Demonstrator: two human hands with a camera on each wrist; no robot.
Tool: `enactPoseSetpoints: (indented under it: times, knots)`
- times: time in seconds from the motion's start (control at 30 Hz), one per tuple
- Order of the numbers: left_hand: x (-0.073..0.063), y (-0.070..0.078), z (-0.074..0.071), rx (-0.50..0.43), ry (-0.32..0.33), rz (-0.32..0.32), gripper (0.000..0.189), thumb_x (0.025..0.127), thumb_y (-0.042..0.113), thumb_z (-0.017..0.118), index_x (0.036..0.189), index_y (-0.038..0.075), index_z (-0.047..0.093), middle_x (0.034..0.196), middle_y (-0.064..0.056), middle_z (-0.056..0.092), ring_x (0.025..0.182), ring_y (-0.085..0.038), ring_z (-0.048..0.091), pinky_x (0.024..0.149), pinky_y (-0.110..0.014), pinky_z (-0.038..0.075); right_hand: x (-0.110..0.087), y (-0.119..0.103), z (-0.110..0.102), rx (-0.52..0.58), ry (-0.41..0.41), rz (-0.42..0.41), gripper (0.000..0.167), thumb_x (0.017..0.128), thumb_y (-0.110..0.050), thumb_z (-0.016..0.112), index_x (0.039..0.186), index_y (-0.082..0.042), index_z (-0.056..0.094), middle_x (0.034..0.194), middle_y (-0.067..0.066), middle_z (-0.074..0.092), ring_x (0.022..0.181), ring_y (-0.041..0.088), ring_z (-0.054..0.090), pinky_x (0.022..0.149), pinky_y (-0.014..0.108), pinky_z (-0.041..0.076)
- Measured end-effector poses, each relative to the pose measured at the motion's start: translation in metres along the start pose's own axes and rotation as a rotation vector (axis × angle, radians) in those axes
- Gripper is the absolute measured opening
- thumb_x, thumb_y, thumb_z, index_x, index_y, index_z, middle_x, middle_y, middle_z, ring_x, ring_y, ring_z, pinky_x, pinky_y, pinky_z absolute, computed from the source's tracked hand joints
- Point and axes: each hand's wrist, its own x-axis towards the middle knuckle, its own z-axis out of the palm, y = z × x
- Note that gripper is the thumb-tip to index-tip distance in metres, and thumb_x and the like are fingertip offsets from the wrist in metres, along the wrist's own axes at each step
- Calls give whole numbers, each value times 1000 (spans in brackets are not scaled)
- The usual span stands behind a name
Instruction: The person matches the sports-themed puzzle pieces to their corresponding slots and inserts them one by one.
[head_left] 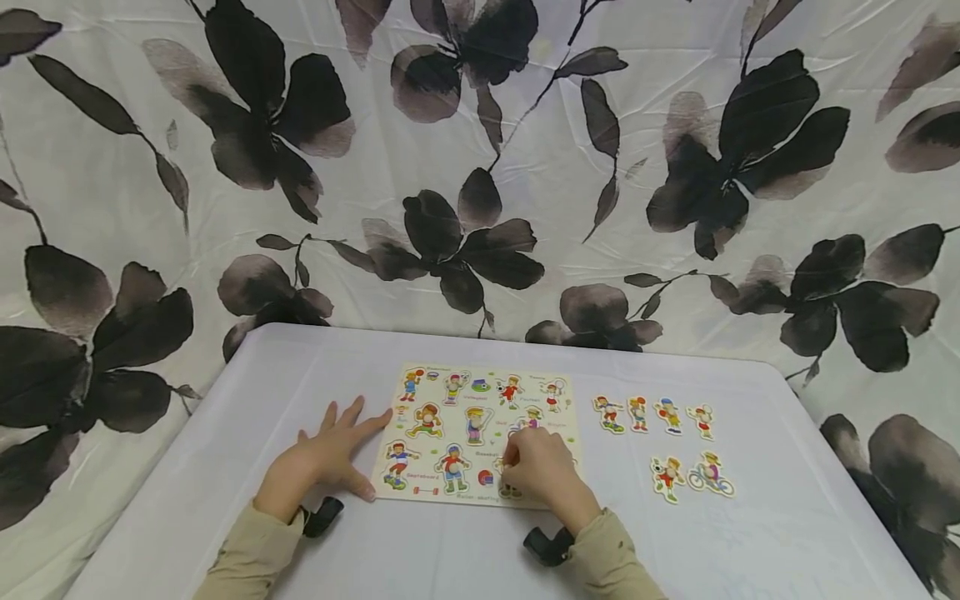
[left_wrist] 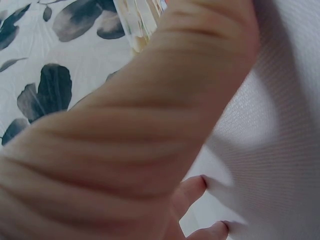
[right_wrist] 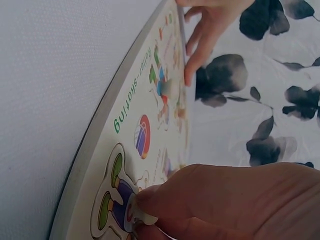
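Note:
A cream puzzle board (head_left: 452,431) printed with sports figures and words lies flat on the white table. My left hand (head_left: 330,454) rests at the board's left side, fingers spread, some of them touching its edge. Over the lower right of the board, my right hand (head_left: 543,467) bends down. In the right wrist view its thumb and finger pinch a small pale knob (right_wrist: 148,218) on a figure-shaped puzzle piece (right_wrist: 120,207) with green shoes and purple trousers. That piece lies at its matching outline; whether it sits fully flush I cannot tell. The hand hides the piece's upper part.
Right of the board lie several loose figure pieces, among them a skateboarder (head_left: 608,415), a footballer (head_left: 667,479) and a cyclist (head_left: 710,477). A flower-patterned cloth (head_left: 465,250) hangs behind the table. Black wrist devices (head_left: 549,547) sit below both hands.

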Motion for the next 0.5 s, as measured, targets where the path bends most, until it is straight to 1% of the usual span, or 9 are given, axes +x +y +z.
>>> enactPoseSetpoints:
  times: [0.17, 0.5]
  knots:
    - [-1, 1, -1, 6, 1, -1, 121, 51, 41, 93, 155, 20, 35, 162, -28, 5, 142, -59, -6, 95, -87, 3, 0, 1, 1, 10, -5, 11, 16, 70, -9, 78, 69, -15, 63, 63, -8, 55, 57, 12, 48, 54, 28, 40]
    - [1, 0, 0, 10, 0, -5, 121, 51, 41, 93, 155, 20, 34, 162, -28, 5, 142, -59, -6, 95, -87, 3, 0, 1, -1, 11, -2, 0, 15, 70, -8, 79, 69, -14, 65, 64, -8, 57, 57, 11, 48, 54, 27, 41]
